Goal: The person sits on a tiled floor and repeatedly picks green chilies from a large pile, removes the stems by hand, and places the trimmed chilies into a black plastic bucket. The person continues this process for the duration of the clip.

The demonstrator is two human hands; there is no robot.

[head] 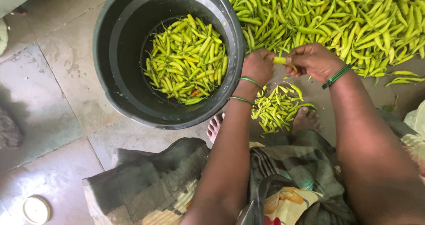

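Chilli (pixel 280 60), pale green, is pinched between both hands just right of the black bucket (pixel 115 74): left hand (pixel 258 65) closed on one end, right hand (pixel 313 60) gripping the other. It looks light, slim and smooth-skinned, likely to snap; best held near the stem. A big heap (pixel 345 17) lies beyond, a small pile (pixel 276 110) nearer.

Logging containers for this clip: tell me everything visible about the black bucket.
The black bucket is round, smooth and plastic-looking, with a thick rolled rim. It stands upright on the tiled floor, left of the person's hands, seen from above. Green chillies cover its bottom, one reddish among them. Neither hand touches it.
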